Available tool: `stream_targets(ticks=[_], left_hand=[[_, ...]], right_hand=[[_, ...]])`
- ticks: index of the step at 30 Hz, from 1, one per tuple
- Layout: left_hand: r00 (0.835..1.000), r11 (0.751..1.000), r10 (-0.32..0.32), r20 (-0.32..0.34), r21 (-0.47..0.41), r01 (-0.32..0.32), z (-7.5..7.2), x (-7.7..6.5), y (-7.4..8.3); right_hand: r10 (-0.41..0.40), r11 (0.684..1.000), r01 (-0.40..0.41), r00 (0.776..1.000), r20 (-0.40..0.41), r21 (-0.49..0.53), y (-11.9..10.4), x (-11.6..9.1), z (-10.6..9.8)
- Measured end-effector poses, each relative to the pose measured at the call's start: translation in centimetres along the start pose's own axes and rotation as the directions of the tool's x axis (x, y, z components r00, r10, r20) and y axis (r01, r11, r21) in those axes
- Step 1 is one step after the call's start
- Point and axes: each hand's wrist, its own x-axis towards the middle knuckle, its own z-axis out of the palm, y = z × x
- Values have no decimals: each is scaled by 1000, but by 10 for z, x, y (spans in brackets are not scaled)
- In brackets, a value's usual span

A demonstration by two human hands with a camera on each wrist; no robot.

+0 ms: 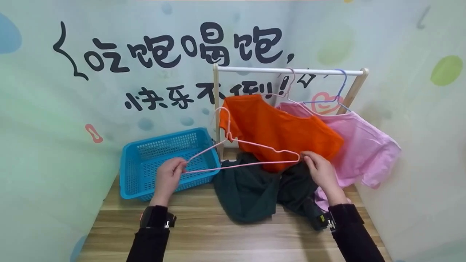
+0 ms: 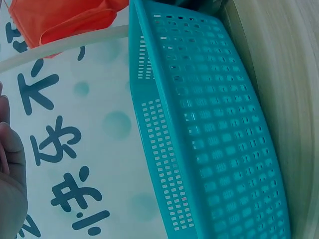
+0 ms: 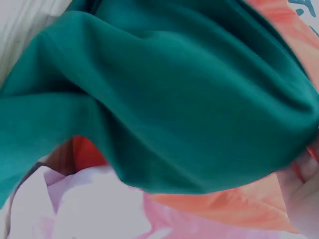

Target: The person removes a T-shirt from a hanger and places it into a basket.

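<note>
A pink clothes hanger point(image 1: 247, 164) is held level in front of the rack, its hook upward. My left hand point(image 1: 169, 176) grips its left corner. At the other end, my right hand point(image 1: 320, 171) pinches the hanger's right corner between thumb and fingers. Below the hanger a dark green garment point(image 1: 247, 200) lies bunched, its right part close under my right hand. In the right wrist view the garment point(image 3: 199, 109) fills the middle and covers the right fingertips. Only part of the left hand point(image 2: 11, 184) shows in the left wrist view.
A blue perforated basket point(image 1: 125, 174) stands at the left on the wooden table point(image 1: 204, 236). Behind the hanger is a rack with a white rail point(image 1: 255, 69). An orange top point(image 1: 284, 131) and a pink top point(image 1: 367, 145) hang from it on hangers. Printed fabric walls point(image 1: 54, 127) enclose the space.
</note>
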Motion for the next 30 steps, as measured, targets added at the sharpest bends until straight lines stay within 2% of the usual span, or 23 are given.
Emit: stream_targets(ticks=[4, 8, 11, 14, 16, 21, 26, 30], left_hand=[[1000, 1000, 18, 4, -4, -18, 5, 2, 5], [999, 999, 31, 9, -26, -31, 13, 5, 9], [999, 998, 46, 10, -38, -46, 19, 7, 13], [998, 998, 50, 32, -34, -48, 23, 9, 18], [998, 999, 39, 49, -24, -38, 25, 9, 20], [995, 998, -63, 82, -2, 63, 23, 5, 15], [977, 986, -164, 134, 17, 163, 13, 0, 8], [972, 984, -174, 157, 54, 167, 8, -3, 4]], right_hand=[[-57, 990, 52, 998, 37, 132, -15, 5, -3], [-171, 953, 141, 981, 91, 269, -31, 8, -4], [-217, 931, 181, 973, 84, 316, -38, 9, -2], [-226, 938, 211, 974, 24, 275, -39, 8, -3], [-230, 951, 231, 973, -30, 207, -38, 8, -6], [-228, 964, 246, 960, -162, 100, -31, 11, -26], [-173, 976, 203, 940, -294, 74, -20, 18, -53], [-106, 989, 137, 921, -374, 57, -16, 24, -72]])
